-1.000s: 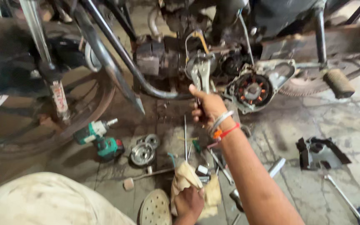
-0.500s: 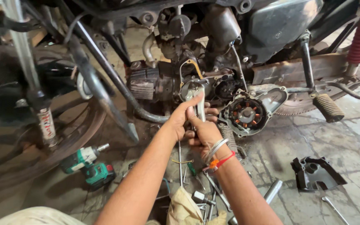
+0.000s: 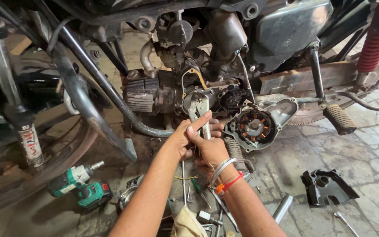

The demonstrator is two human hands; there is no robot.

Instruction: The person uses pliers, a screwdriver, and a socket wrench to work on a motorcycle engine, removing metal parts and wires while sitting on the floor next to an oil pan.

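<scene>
left hand: now up beside right, wrapped round pliers
right hand: still clenched on pliers handle

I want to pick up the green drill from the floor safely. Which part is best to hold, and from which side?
Probably the handle of the green drill, coming from above on the open floor side. It lies on its side, nose toward the wheel, its battery end toward the arms. Both hands, the left hand and right hand, are on the pliers.
</scene>
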